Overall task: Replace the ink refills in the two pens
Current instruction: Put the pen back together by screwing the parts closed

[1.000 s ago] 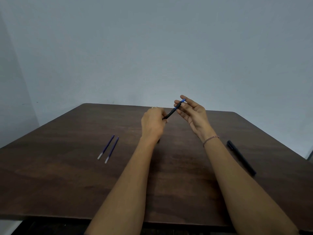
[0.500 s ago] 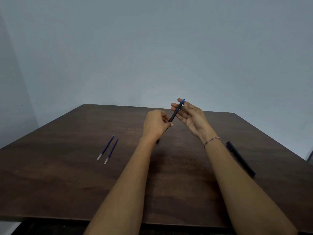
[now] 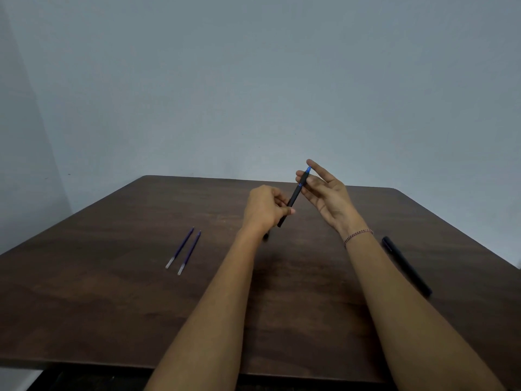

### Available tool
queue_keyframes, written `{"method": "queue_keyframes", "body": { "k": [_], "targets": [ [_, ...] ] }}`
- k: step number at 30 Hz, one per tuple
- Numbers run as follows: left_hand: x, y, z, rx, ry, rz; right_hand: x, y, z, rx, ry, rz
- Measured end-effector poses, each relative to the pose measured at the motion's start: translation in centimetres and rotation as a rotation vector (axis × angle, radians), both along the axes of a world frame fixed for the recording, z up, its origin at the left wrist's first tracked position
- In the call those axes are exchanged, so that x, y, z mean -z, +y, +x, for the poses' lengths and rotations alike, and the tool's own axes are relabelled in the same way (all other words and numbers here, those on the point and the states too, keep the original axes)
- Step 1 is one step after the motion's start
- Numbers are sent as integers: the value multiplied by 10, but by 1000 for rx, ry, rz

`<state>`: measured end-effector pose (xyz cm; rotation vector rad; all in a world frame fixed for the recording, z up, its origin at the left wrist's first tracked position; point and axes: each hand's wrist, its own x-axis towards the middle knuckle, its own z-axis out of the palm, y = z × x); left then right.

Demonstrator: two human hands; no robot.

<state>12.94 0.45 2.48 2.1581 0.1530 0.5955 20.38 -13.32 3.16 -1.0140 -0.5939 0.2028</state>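
My left hand [image 3: 266,208] grips the lower half of a black pen [image 3: 293,197] and holds it slanted above the table. Its blue end [image 3: 308,168] points up and away, and my right hand [image 3: 324,193] pinches the pen just below that end between thumb and fingertips. A second black pen [image 3: 406,266] lies on the table to the right of my right forearm. Two blue refills [image 3: 186,249] with pale ends lie side by side on the table to the left.
The dark wooden table [image 3: 112,306] stands against a plain grey wall. A small dark piece [image 3: 266,236] lies on the table just under my left wrist; what it is cannot be made out.
The pen has tilted more upright, its blue end rising. My right hand's fingers have shifted along the upper end. The refills and second pen have not moved.
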Motion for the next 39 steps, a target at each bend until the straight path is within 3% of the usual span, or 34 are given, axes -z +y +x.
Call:
{"method": "queue_keyframes", "body": {
  "k": [8, 16, 21, 28, 33, 39],
  "targets": [
    [2, -1, 1, -29, 16, 29, 1, 2, 2, 11, 101, 12],
    [3, -3, 1, -7, 14, 20, 0, 2, 1, 54, 56, -74],
    [3, -2, 2, -22, 4, 6, 1, 1, 2, 0, 124, 9],
    [2, -4, 2, 5, 19, -14, -2, 2, -2, 46, 75, -89],
    [1, -5, 2, 7, 22, -52, -2, 2, -2, -11, 143, 10],
    [1, -5, 0, 20, 34, -61, -3, 1, -2, 51, 81, -21]
  ]
}}
